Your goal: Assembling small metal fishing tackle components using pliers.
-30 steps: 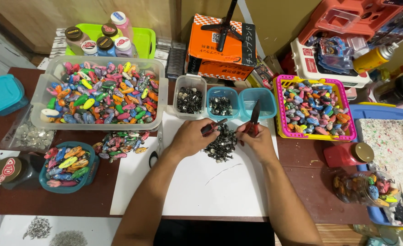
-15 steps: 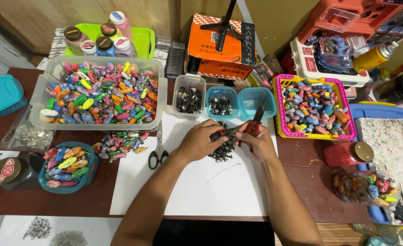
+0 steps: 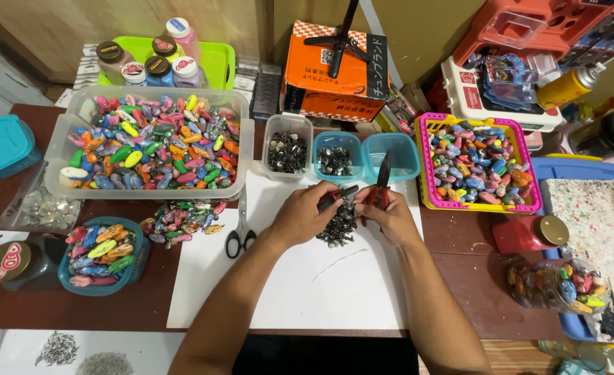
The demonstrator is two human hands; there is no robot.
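Both hands over dark, tangled metal hooks, pliers upright

Nothing fancy on me that day. Both my forearms were bare all the way up to the bottom edge of the shot, so no sleeves showed at all. My left hand had no ring, no glove, no watch or band at the wrist. Same deal with my right hand, totally plain. Nails were short as far as you could tell. Whatever shirt I wore stayed out of view.
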